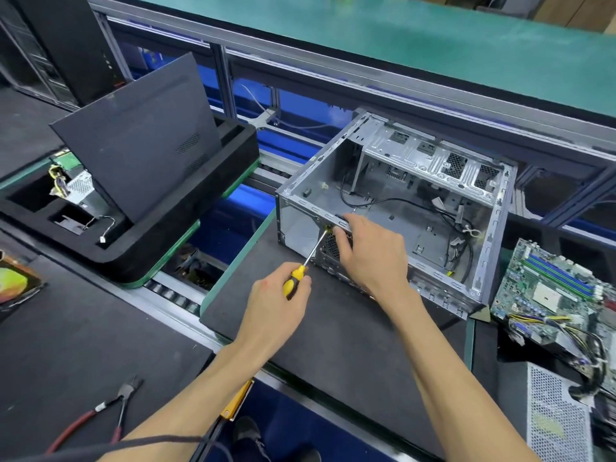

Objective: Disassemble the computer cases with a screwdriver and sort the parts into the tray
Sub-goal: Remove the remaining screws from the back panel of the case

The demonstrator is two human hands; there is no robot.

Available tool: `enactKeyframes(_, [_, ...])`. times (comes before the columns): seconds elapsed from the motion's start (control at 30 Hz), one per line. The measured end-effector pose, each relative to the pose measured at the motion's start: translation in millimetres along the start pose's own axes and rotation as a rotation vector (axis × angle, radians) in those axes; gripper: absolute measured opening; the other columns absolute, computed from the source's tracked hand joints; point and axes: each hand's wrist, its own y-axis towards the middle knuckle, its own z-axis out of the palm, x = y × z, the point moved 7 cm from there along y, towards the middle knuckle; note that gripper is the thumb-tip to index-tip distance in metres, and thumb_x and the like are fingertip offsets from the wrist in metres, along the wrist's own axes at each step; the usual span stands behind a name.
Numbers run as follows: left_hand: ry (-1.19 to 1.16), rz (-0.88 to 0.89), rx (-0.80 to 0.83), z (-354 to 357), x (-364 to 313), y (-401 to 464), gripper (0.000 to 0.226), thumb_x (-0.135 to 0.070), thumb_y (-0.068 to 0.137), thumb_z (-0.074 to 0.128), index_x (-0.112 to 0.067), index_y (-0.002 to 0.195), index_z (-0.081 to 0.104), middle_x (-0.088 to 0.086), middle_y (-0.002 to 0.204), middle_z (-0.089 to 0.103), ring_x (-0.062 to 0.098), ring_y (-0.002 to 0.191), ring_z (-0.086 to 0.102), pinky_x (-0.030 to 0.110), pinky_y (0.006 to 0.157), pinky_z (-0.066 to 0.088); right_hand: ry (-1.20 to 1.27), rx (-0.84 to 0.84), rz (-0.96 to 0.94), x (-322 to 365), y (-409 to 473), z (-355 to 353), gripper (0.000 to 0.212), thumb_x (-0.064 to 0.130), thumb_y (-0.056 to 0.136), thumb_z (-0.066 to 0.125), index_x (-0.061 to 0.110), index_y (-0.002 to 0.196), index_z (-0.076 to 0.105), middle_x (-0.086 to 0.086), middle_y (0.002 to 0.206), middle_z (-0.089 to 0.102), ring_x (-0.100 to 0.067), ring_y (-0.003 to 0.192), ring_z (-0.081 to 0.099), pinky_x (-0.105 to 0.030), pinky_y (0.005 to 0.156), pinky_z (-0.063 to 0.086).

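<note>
Well along by the look of it: computer case (400,208) open on the dark mat, gutted bar a few cables, side panel (140,141) propped in the black tray (186,238) at left, motherboard (553,288) out at right (not yet sorted). Still fastened at the near top rail. Left hand (280,301) wrapped round the yellow-and-black screwdriver (305,261), tip at that rail; right hand (370,248) curled over the edge, pinching beside the tip.

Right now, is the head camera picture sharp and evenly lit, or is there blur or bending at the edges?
In the head view, the computer case, left hand and right hand look sharp and evenly lit; the motherboard at the right edge is smeared; straight conveyor rails bow from the wide-angle lens; no strong glare.
</note>
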Motion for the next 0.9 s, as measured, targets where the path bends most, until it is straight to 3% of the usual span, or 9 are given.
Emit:
enactKeyframes(0.53, [0.013,0.007,0.018,-4,-1,7,0.011,-0.029,0.098,0.059,-0.028,0.106,0.067,-0.014,0.063,0.056,0.000,0.063,0.055,0.009,0.055,0.040,0.007,0.019,0.011,-2,0,2,0.035,0.040,0.102,0.045,0.022,0.127,0.061,0.001,0.105,0.073,-0.029,0.090,0.069,-0.034,0.063,0.040])
enactKeyframes(0.9, [0.072,-0.022,0.053,-3,-1,12,0.019,-0.034,0.097,0.060,-0.028,0.114,0.061,-0.015,0.075,0.061,-0.008,0.073,0.056,0.004,0.059,0.039,-0.017,0.023,0.011,-2,1,3,0.034,0.042,0.102,0.045,0.023,0.126,0.061,0.002,0.105,0.073,-0.028,0.088,0.069,-0.033,0.061,0.033])
